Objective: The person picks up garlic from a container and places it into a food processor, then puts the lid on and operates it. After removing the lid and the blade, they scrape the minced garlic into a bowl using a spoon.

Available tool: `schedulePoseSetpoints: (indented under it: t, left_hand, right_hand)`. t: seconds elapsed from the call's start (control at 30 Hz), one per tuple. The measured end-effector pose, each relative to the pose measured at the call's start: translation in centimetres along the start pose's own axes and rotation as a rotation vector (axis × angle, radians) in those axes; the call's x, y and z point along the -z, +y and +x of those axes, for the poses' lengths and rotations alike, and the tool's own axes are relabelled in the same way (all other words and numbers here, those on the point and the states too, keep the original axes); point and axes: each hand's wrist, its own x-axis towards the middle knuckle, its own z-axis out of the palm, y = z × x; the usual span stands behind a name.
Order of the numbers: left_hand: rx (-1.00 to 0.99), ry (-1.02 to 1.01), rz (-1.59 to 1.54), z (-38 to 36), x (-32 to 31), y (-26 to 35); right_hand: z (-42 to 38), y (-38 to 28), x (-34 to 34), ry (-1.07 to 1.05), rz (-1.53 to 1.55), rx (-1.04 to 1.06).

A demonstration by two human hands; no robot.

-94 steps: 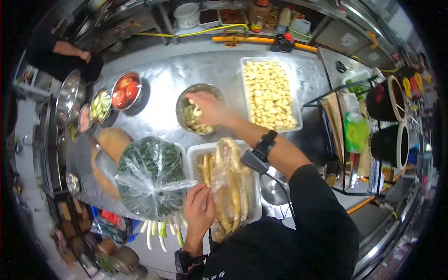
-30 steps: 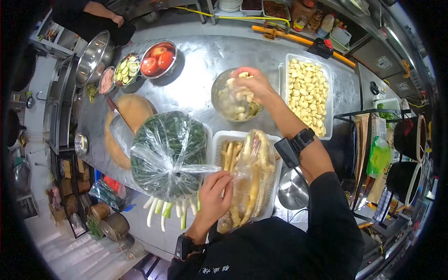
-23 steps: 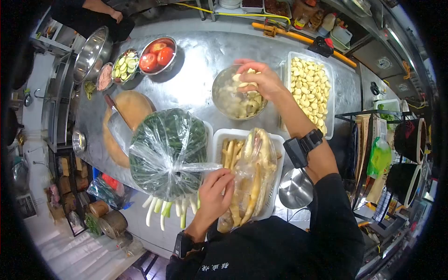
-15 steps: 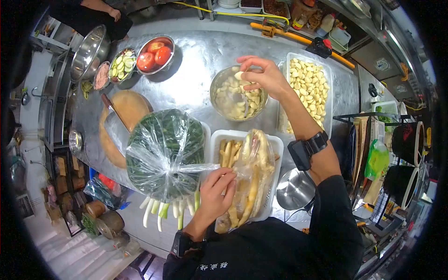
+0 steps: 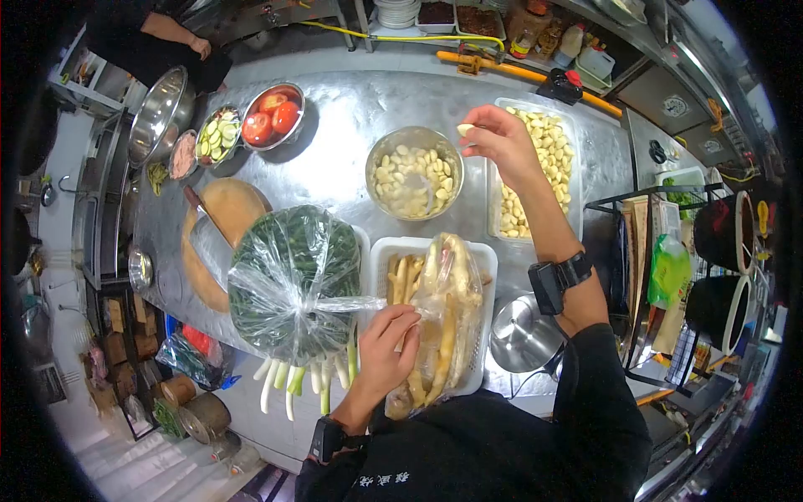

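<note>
My right hand (image 5: 500, 144) pinches a pale garlic clove (image 5: 465, 130) between thumb and fingers, beside the rim of a steel bowl (image 5: 370, 180) that holds garlic cloves. To its right, a clear rectangular container (image 5: 576, 188) is filled with peeled cloves, partly covered by my right forearm. My left hand (image 5: 390, 345) has its fingers pressed together at the edge of a plastic bag (image 5: 443, 335) of pale roots, which lies on a white basket (image 5: 489, 289). What its fingertips hold is too small to tell.
Left of the basket sits a large bagged bundle of greens (image 5: 293, 276), with white stalks (image 5: 291, 385) below. A cleaver (image 5: 211, 247) rests on a round board (image 5: 238, 205). Bowls of tomatoes (image 5: 272, 117) and sliced vegetables (image 5: 219, 136) stand farther back. Another person's hand (image 5: 201, 48) shows at upper left.
My right hand has moved from above the steel bowl to the right of its rim, still pinching a clove. The view has shifted slightly. My left hand stays at the bag.
</note>
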Motion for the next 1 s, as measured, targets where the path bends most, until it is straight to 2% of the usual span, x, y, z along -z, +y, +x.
schedulePoseSetpoints:
  t: [0.2,0.33,0.57,0.67,0.77,0.87,0.97,1.0]
  left_hand:
    - [-0.027,-0.016,-0.006,-0.5,-0.5,0.7]
    - [-0.010,-0.016,-0.020,-0.9,-0.5,1.0]
    - [0.026,-0.018,-0.037,-1.8,-0.8,0.9]
    - [-0.021,-0.016,-0.005,-1.6,-0.8,1.3]
    - [-0.042,-0.008,0.031,-1.4,-0.7,1.7]
    - [0.025,-0.008,0.010,-1.9,-0.6,1.5]
    - [0.032,0.051,0.009,-2.4,0.2,1.3]
    - [0.041,0.065,0.009,-2.6,0.4,1.2]
  right_hand:
    - [-2.5,-1.5,3.0,0.268,0.090,0.081]
    - [-3.8,-0.5,6.1,0.339,-0.039,0.067]
    - [-5.3,-0.1,7.0,0.409,0.077,0.029]
    - [-5.0,-0.6,4.9,0.321,0.127,0.073]
    - [-3.9,0.1,2.5,0.096,0.084,0.139]
    - [-3.5,-0.6,-0.1,-0.026,-0.286,0.306]
    - [-1.6,0.6,2.4,0.201,-0.399,0.336]
    - [-1.6,0.4,3.4,0.314,-0.561,0.290]
